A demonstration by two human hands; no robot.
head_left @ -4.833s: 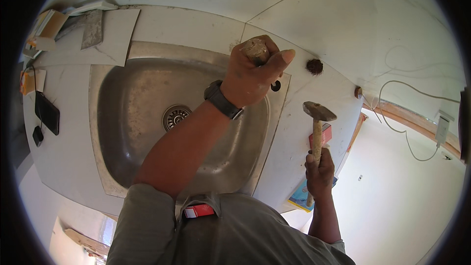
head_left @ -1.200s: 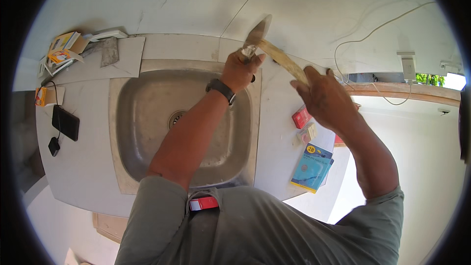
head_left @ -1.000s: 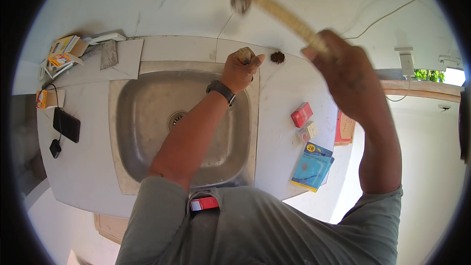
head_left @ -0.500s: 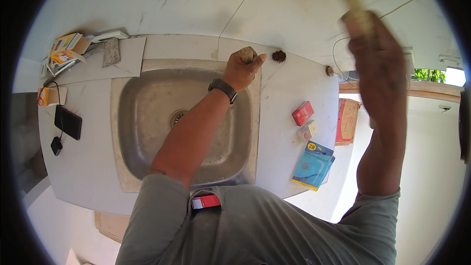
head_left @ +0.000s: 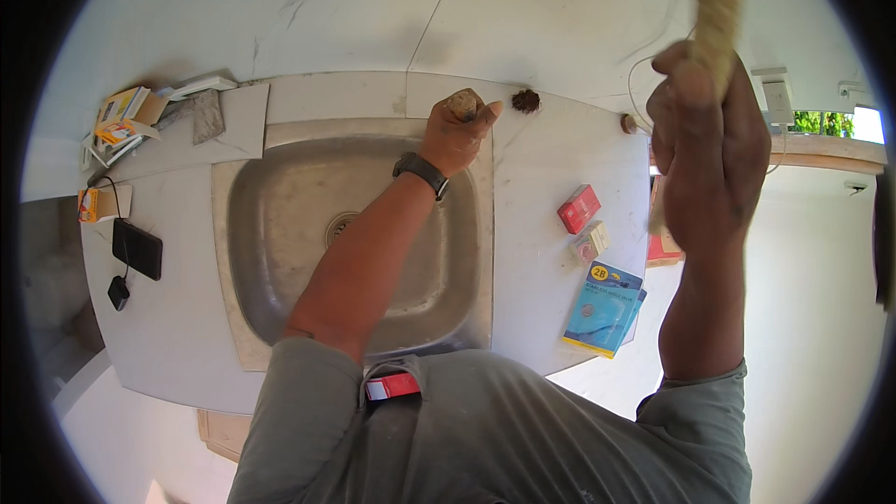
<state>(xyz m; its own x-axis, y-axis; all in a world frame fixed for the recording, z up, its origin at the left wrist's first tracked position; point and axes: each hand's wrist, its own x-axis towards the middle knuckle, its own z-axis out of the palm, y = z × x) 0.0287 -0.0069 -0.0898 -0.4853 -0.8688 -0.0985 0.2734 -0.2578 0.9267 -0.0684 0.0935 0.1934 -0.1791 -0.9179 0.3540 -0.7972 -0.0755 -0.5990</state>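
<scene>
My left hand [head_left: 453, 137] is closed in a fist over the back right corner of the sink [head_left: 350, 317]. From the top of that fist sticks the rounded brown end of a worn handle [head_left: 462, 105]; its lower part is hidden, so the tool's kind does not show. Raised high on the right, my right hand [head_left: 709, 145] wraps around a pale wooden handle [head_left: 717, 0], whose far end runs out of the picture. A small dark brown clump [head_left: 525, 101] lies just right of my left hand, by the wall.
On the counter's right are a red box [head_left: 580, 209], a small pale box [head_left: 590, 241] and blue packets [head_left: 597, 313]. A black device with a cable [head_left: 137, 249], opened yellow boxes [head_left: 131, 112] and a grey slab piece [head_left: 207, 118] lie left. A wall socket [head_left: 775, 96] sits at right.
My right hand has turned and shifted slightly down, with the wooden handle swung more upright. My left hand keeps its grip in nearly the same place. The view has shifted a little.
</scene>
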